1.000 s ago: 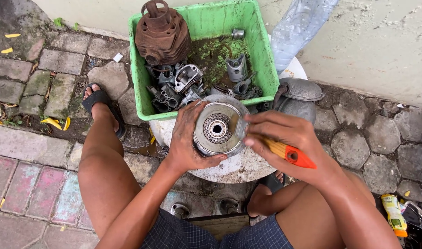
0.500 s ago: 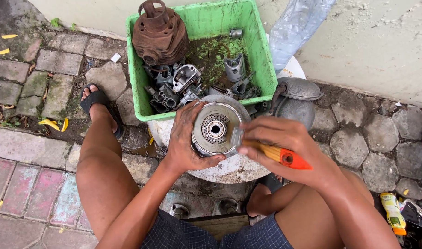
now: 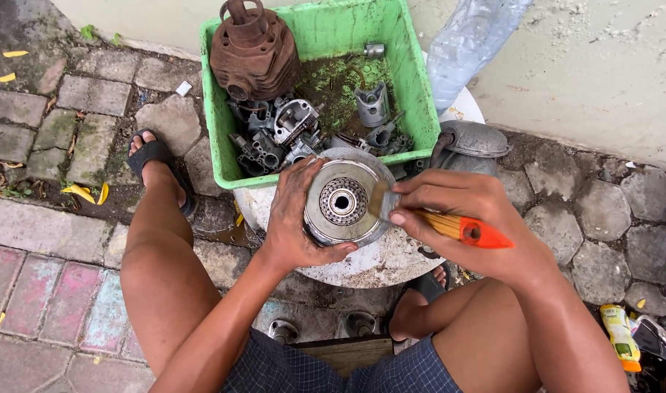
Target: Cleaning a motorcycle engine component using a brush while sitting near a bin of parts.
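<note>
Brushing stage, by my reading: left hand (image 3: 293, 225) closed around the rim of a round metal engine part (image 3: 342, 202) held over a white round stand (image 3: 362, 266), right hand (image 3: 460, 218) pinching an orange-handled brush (image 3: 449, 224) whose bristles touch the part's right face, green crate (image 3: 413, 94) just beyond; further strokes call for turning the part.

I see my left hand (image 3: 293, 222) gripping a round metal hub (image 3: 342, 201) w/ splined centre, over a white drum (image 3: 362, 262). Right hand (image 3: 464, 218) holds a brush (image 3: 435, 222), bristles touching hub's right edge. Green crate (image 3: 224, 156) of engine parts (image 3: 274, 135) just behind.
</note>
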